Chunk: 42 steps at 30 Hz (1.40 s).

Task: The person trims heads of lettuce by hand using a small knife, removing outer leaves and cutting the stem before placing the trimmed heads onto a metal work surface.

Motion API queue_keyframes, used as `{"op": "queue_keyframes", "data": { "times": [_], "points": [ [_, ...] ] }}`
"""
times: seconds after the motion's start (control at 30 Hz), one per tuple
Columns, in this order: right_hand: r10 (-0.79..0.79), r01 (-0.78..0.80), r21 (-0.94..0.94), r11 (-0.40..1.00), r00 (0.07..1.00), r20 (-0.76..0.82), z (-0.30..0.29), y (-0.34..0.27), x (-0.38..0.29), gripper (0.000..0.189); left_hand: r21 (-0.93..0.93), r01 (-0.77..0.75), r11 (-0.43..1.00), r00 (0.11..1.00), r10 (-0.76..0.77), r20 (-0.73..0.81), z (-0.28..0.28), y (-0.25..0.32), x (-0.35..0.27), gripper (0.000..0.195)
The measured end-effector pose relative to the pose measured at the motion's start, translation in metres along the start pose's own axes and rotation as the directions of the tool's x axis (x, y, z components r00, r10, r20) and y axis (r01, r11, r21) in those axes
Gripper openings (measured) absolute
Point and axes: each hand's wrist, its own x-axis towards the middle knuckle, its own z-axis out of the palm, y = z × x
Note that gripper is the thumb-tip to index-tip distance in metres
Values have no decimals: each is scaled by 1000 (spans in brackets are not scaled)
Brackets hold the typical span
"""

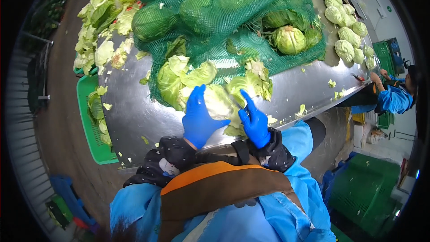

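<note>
A pale cabbage head [215,102] lies between my gloved hands near the front of the metal table, its outline blurred. My left hand [201,119], in a blue glove, is at its left side with the thumb spread away from the fingers. In my blue-gloved right hand [253,121] is a knife; its thin blade [232,96] points up and left against the cabbage. Loose outer leaves [169,82] lie beyond my left hand. Another trimmed-off leaf cluster with a cut stem [257,74] sits beyond the right one.
A green mesh sack [215,10] of cabbages covers the table's middle, with one cabbage [289,39] at its opening. Trimmed heads [344,50] line the right side. Leaves [100,16] are heaped at left, above a green crate [89,117]. A co-worker [396,95] stands at far right.
</note>
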Motion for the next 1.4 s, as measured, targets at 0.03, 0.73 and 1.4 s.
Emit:
{"op": "queue_keyframes", "data": {
  "times": [0.03,0.73,1.4],
  "points": [
    [58,-49,-92,995,993,105,-6,-4,-10,56,-49,43,998,998,-45,-33,2,-2,-2,110],
    [3,12,-328,945,999,45,15,5,40,26,-62,-104,993,994,102,-41,6,-10,-12,112],
    [65,-80,-146,986,992,-105,14,4,18,37,-97,-124,988,963,96,-252,-27,-35,-53,88]
  ]
}}
